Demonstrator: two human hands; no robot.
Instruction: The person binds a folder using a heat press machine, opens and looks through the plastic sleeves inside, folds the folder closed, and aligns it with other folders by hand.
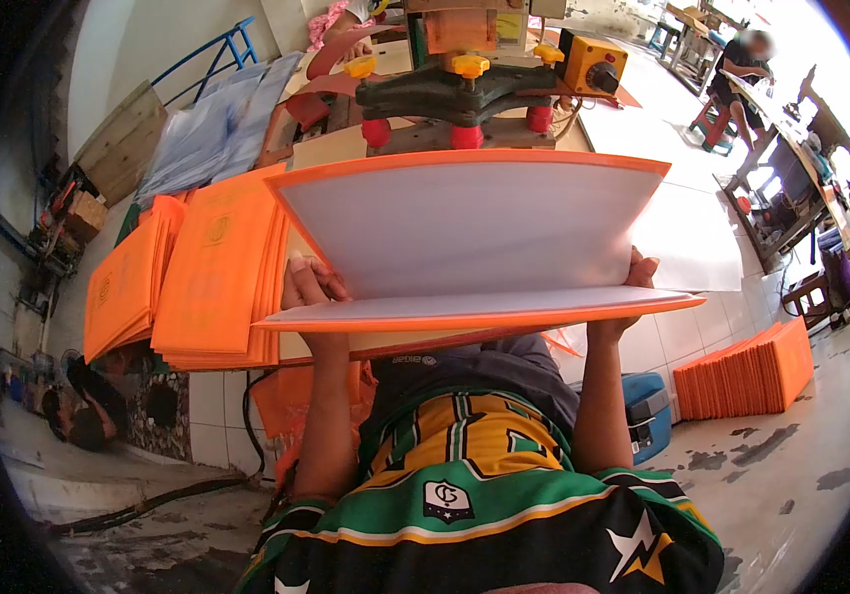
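Observation:
An orange folder (484,228) with a whitish lining is spread partly open in front of me, one panel raised and the other lying nearly level. My left hand (314,284) grips it near the fold at the left end, fingers curled at the edge. At the opposite end my right hand (635,287) is closed on the same fold, its fingertips partly hidden behind the panels. Just beyond the folder stands a press machine (459,99) with yellow knobs and red feet. Stacked orange folders (217,267) with a faint printed emblem lie left of my left hand.
Another pile of orange folders (128,282) sits farther left, near clear plastic sheets (212,129). A yellow control box (595,64) is fixed beside the press. On the floor to the right are a row of orange folders (747,371) and a blue case (648,416). A person (742,79) sits at the back right.

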